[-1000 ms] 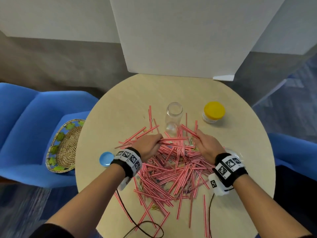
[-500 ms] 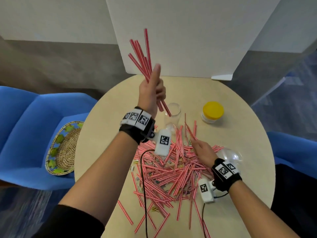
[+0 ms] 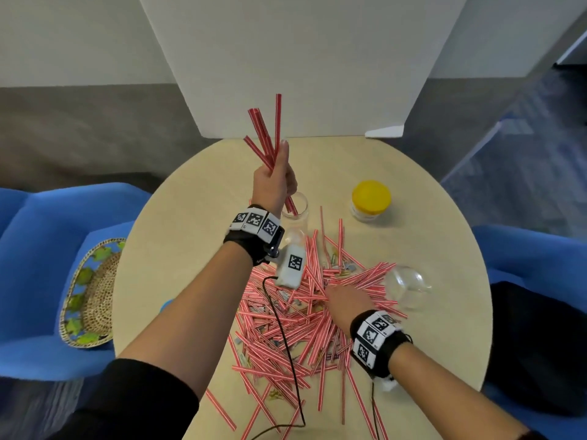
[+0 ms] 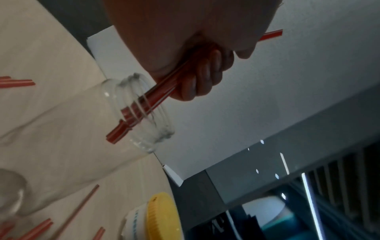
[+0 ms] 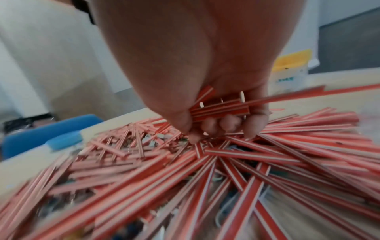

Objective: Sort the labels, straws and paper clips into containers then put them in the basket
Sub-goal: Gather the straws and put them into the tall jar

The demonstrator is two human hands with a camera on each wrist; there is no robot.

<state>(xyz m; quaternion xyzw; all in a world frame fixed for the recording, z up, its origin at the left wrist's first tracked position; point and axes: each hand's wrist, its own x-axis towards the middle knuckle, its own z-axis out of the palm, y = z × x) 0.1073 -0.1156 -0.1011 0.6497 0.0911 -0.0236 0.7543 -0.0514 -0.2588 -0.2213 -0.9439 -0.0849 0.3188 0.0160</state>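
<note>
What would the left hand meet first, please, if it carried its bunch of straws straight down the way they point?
Most likely the clear glass jar: the left hand grips red-and-white striped straws whose lower tips already sit inside its open mouth, so the jar's bottom comes next.

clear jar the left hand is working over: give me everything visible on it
The clear jar looks like glass or clear plastic, with a threaded neck and no lid. It stands upright on the round table, behind the straw pile and left of the yellow-lidded jar. The left hand grips a bundle of red-and-white straws whose lower ends are inside its mouth. No hand touches it.
</note>
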